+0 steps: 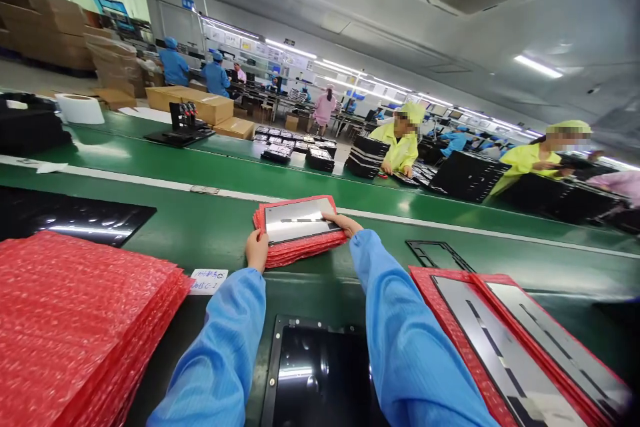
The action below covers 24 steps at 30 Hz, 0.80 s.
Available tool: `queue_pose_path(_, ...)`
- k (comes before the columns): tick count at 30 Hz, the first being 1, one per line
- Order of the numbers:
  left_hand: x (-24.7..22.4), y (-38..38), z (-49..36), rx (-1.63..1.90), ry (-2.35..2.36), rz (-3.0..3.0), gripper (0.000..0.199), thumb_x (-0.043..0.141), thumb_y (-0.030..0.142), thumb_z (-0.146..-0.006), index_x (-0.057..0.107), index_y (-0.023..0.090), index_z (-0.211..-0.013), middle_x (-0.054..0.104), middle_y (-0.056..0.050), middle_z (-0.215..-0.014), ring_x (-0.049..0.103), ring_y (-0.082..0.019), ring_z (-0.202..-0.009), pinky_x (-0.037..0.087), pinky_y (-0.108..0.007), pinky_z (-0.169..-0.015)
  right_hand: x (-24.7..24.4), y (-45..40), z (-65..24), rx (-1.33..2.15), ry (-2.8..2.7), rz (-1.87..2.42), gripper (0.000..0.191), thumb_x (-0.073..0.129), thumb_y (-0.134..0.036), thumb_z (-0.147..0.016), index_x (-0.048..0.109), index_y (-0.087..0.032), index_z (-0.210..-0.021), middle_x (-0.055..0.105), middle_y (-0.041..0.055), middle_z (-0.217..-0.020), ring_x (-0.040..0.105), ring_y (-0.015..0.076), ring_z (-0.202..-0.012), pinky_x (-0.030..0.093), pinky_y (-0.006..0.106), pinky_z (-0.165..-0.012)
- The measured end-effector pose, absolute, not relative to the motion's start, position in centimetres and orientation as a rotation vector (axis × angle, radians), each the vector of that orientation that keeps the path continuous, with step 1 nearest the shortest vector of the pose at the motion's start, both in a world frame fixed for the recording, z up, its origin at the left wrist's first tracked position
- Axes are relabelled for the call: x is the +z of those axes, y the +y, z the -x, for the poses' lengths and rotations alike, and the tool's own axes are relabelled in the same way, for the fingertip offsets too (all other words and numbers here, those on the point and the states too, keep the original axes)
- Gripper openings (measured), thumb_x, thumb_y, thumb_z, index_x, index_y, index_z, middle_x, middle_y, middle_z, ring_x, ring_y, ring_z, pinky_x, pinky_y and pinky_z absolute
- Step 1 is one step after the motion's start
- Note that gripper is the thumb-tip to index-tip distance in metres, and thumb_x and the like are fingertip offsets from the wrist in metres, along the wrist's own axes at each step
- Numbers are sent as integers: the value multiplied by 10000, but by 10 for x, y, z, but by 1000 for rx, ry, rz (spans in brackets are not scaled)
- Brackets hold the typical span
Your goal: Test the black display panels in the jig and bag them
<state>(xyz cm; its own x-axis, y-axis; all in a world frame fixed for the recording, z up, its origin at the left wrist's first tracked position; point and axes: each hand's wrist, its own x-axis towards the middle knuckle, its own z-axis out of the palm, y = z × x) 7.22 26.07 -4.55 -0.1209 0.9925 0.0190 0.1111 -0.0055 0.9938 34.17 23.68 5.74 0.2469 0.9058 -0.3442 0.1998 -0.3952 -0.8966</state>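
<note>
A flat silver panel [293, 213] with a dark edge and a broken dark strip lies over a stack of red bubble-wrap bags [300, 252] on the green bench. My left hand [257, 251] is closed at the panel's left edge, thumb on top. My right hand [343, 223] grips the right edge, fingers reaching onto its face; its underside fingers are hidden. Between my blue sleeves lies a glossy black panel [320, 373] with round spots along its rim. A handwritten white label [209, 280] sits left of my left sleeve.
A tall pile of red bubble-wrap bags [85, 320] fills the left front. Silver panels [480, 327] lie on red bags at right, near a black frame [435, 255]. A dark sheet [75, 213] lies far left. Co-workers in yellow stand across the bench beside black trays [467, 175].
</note>
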Motion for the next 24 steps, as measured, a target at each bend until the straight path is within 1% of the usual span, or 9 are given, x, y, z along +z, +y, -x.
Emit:
queue_pose_path(4, -41, 264, -72, 1326, 1260, -1123, 404, 583, 419, -911, 558, 147, -1209, 589, -116, -1207, 604, -238, -1040, 519, -451, -888, 75, 232, -335, 1033, -1181, 1606, 268, 727, -341, -849, 659, -139, -1011, 705, 58, -982, 671, 190, -890, 541, 351, -856)
queue_pose_path(7, -34, 267, -66, 1334, 1097, -1097, 538, 639, 515, -841, 542, 159, -1232, 609, -129, -1207, 626, -229, -1026, 532, -405, -874, 84, 215, -329, 885, -1303, 1469, 453, 844, -319, -698, 648, -182, -1083, 693, 41, -1116, 620, 222, -1076, 464, 334, -996)
queue_pose_path(10, -25, 269, -56, 1282, 900, -1137, 655, 720, 599, -708, 596, 144, -1162, 666, -138, -1111, 655, -247, -977, 544, -382, -845, 84, 192, -325, 789, -1380, 1375, 579, 863, -332, -634, 615, -198, -1139, 648, 40, -1229, 564, 235, -1181, 410, 348, -1061)
queue_pose_path(12, -21, 269, -52, 1257, 806, -1194, 665, 760, 608, -640, 634, 130, -1086, 690, -130, -1026, 657, -269, -966, 535, -401, -861, 77, 177, -326, 756, -1397, 1350, 616, 856, -362, -620, 598, -192, -1152, 637, 60, -1244, 564, 247, -1184, 412, 372, -1063)
queue_pose_path(14, -18, 268, -53, 1263, 774, -1260, 607, 795, 586, -592, 657, 130, -968, 689, -103, -930, 649, -279, -955, 511, -425, -900, 66, 163, -330, 745, -1395, 1348, 628, 844, -399, -615, 590, -181, -1147, 653, 82, -1210, 590, 260, -1147, 438, 405, -1040)
queue_pose_path(16, -17, 267, -56, 1288, 783, -1318, 536, 823, 558, -551, 645, 144, -841, 661, -71, -866, 634, -274, -939, 477, -442, -943, 54, 152, -336, 743, -1384, 1363, 625, 845, -423, -594, 600, -170, -1109, 679, 95, -1144, 621, 271, -1091, 460, 441, -1016)
queue_pose_path(18, -16, 265, -61, 1310, 797, -1361, 507, 839, 536, -521, 618, 160, -780, 630, -49, -858, 619, -262, -935, 441, -445, -982, 43, 144, -341, 738, -1367, 1386, 614, 859, -431, -558, 618, -166, -1057, 697, 96, -1090, 638, 279, -1052, 460, 474, -1012)
queue_pose_path(20, -16, 263, -63, 1312, 790, -1391, 519, 843, 520, -513, 599, 172, -811, 620, -37, -871, 616, -253, -938, 421, -440, -999, 34, 138, -343, 735, -1347, 1407, 613, 873, -429, -525, 630, -166, -1023, 706, 93, -1061, 643, 283, -1038, 450, 496, -1020)
queue_pose_path(24, -13, 259, -55, 1237, 732, -1434, 606, 841, 505, -527, 535, 182, -938, 650, -26, -817, 646, -261, -892, 442, -454, -956, 29, 133, -339, 780, -1314, 1434, 578, 885, -404, -514, 654, -162, -985, 718, 96, -1002, 652, 289, -1021, 469, 495, -996)
